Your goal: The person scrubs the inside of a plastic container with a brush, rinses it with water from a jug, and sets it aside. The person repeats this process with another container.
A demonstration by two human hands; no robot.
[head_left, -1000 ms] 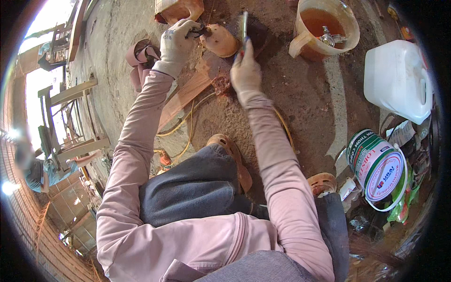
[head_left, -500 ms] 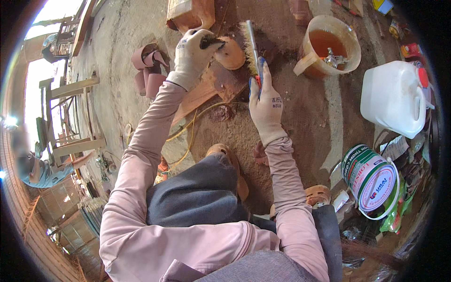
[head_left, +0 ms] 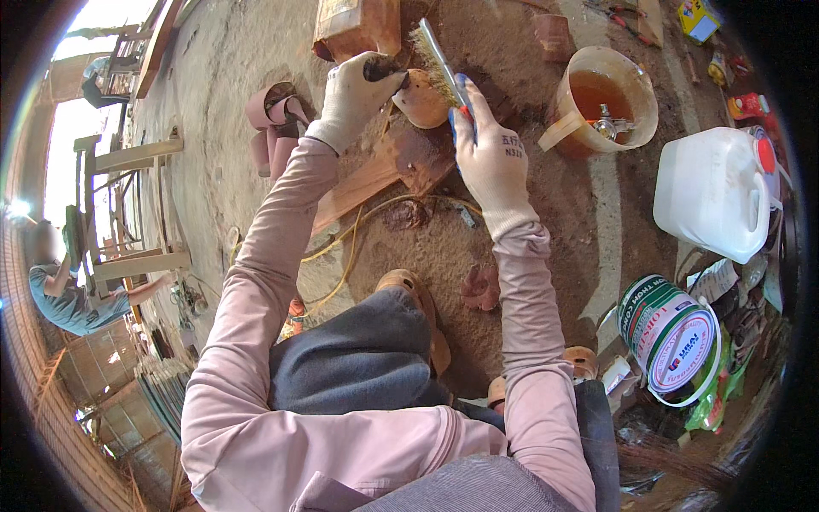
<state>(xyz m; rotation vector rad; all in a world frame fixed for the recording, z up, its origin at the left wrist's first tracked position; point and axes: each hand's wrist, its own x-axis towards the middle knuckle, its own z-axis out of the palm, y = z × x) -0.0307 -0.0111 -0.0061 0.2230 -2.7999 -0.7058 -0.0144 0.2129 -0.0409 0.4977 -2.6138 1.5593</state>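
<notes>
My left hand (head_left: 358, 96), in a white knit glove with dark-stained fingertips, is closed with its fingertips at the edge of a rounded, tan wooden piece (head_left: 422, 100). In my right hand (head_left: 495, 158), gloved in white with blue on the fingertips, is a brush (head_left: 438, 61) with pale bristles and a silver-coloured strip. The bristles point left and lie over or against the rounded piece; contact is hard to tell. Beneath both, a reddish wooden board (head_left: 363, 183) lies on the ground.
A tub of amber liquid (head_left: 597, 96) with a metal fitting stands to the right, near a white jug (head_left: 708, 192) and a green-and-white bucket (head_left: 670, 333). Pinkish sanding strips (head_left: 277, 128), a tan container (head_left: 357, 26) and a yellow cord (head_left: 350, 252) lie about. A person (head_left: 72, 290) is at far left.
My right hand has moved slightly down and right, and the brush now tilts further left, its bristles closer to the rounded piece. My left hand remains at that piece.
</notes>
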